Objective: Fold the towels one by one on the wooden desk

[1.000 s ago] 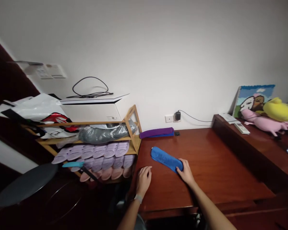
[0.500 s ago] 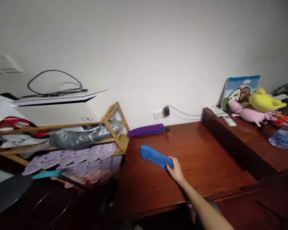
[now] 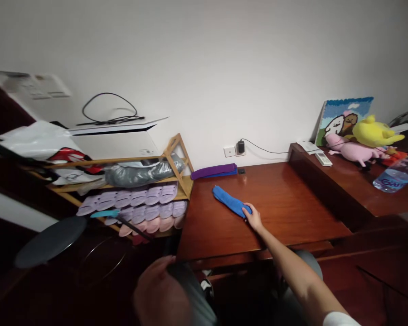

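Note:
My right hand (image 3: 253,218) grips the near right end of a long folded blue cloth (image 3: 229,201) over the brown desk (image 3: 292,203). The cloth slants up and left from my fingers. At the lower left, below the desk's front edge, my left hand (image 3: 161,290) shows as a blur beside my leg, and its fingers cannot be made out. A folded purple cloth (image 3: 213,171), with a blue one under it, lies along the wall at the back left of the desk.
On the left stands a wooden rack (image 3: 187,181) with purple and pink slippers, beside a dark round stool (image 3: 51,242). The raised ledge at right carries a remote (image 3: 323,159), plush toys (image 3: 374,132), a picture and a water bottle (image 3: 394,177). A black plug (image 3: 241,146) sits in the wall.
My left hand has come into view at the lower left. The view has shifted, showing more of the rack and my legs. My right hand keeps its hold on the blue cloth.

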Demonstrator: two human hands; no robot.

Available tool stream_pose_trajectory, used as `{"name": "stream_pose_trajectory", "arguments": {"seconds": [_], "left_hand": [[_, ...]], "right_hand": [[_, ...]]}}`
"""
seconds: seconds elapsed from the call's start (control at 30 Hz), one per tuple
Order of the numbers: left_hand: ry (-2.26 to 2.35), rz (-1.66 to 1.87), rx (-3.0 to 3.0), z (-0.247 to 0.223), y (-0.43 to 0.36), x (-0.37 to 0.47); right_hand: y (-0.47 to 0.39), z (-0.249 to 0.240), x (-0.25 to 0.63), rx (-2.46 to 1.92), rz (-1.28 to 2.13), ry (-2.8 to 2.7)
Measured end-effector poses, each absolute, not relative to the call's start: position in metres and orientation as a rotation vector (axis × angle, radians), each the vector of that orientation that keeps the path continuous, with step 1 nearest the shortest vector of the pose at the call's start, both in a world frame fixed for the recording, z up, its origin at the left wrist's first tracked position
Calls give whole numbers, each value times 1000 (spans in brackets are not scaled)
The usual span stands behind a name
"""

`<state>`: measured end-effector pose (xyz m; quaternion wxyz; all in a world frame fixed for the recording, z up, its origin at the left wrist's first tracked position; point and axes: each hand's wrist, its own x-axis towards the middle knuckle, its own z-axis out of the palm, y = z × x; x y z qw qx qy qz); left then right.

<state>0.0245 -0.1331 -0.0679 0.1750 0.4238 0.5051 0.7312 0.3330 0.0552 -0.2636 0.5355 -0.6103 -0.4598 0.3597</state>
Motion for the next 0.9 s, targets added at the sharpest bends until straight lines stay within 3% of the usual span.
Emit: {"name": "stream_pose_trajectory", "arguments": {"seconds": [0.37,0.5,0.67,0.9], "left_hand": [[1205,1153,914,-213,-50,103],[1193,1139,922,-241,-36,133],[1162,1149,995,-258,-33,130],[1217,1146,1165,-269,-33,126]], "right_hand": [[-3,-265,292,-1523,1102,-1087],[-28,-263,278,-1547,1024,-1229],[-51,-263,274,-1624,694,-1507],[-61,-261,274,-1469,726,-1413]]}}
